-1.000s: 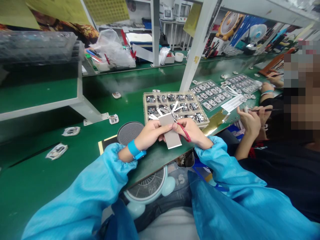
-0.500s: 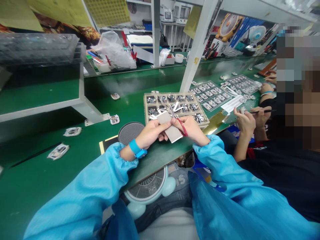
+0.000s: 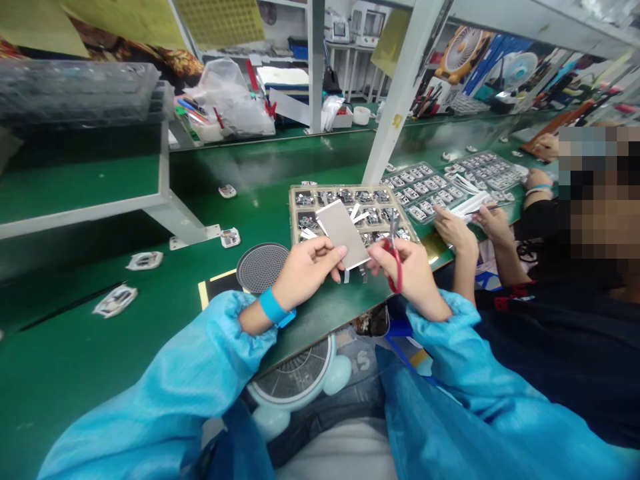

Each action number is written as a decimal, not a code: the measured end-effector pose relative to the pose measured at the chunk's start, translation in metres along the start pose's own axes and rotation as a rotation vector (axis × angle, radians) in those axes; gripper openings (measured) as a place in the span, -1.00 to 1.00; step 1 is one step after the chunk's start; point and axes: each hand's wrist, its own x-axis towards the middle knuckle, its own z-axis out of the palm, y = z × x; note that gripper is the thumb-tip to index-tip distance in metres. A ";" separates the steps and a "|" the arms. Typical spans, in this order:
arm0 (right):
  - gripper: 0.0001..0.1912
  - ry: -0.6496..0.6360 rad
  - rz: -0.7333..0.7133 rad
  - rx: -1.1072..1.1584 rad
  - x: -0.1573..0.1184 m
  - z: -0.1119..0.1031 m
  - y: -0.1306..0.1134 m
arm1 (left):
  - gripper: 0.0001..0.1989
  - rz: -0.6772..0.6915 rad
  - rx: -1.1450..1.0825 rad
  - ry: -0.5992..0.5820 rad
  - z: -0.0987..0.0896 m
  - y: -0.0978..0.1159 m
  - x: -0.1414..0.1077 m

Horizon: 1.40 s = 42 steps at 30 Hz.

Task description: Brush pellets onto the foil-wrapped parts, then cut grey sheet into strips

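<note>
My left hand pinches the lower left edge of a flat grey-beige rectangular sheet with white edges. My right hand is wrapped round red-handled scissors, their blades pointing up and away from me; its fingertips are close to the sheet's lower right corner, and I cannot tell whether they touch it. Behind both hands lies a clear compartment tray holding small metallic parts, with narrow white strips across it. Small shiny strips show below the sheet.
A round dark perforated dish sits left of the tray. Several white casings and a thin black tool lie on the green bench. A white post rises behind the tray. At right, a co-worker's hands are close by.
My right hand has moved right with the scissors, away from the sheet's middle. The sheet is now turned flatter towards me and held in my left hand. The co-worker's hands have shifted left.
</note>
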 end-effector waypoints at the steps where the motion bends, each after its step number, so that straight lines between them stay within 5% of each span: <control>1: -0.50 -0.055 0.020 -0.002 -0.009 -0.004 0.003 | -0.60 0.013 0.008 0.005 -0.001 0.000 -0.001; 4: -0.47 -0.271 0.113 -0.004 -0.034 -0.012 0.020 | -0.62 0.021 0.027 -0.007 -0.002 0.000 -0.004; 7: -0.50 -0.346 0.154 -0.051 -0.049 -0.009 0.036 | -0.66 0.018 0.045 -0.031 -0.001 -0.001 -0.005; 42: -0.46 -0.211 0.300 0.002 -0.047 0.006 0.039 | -0.73 0.074 0.171 -0.026 0.001 -0.004 -0.005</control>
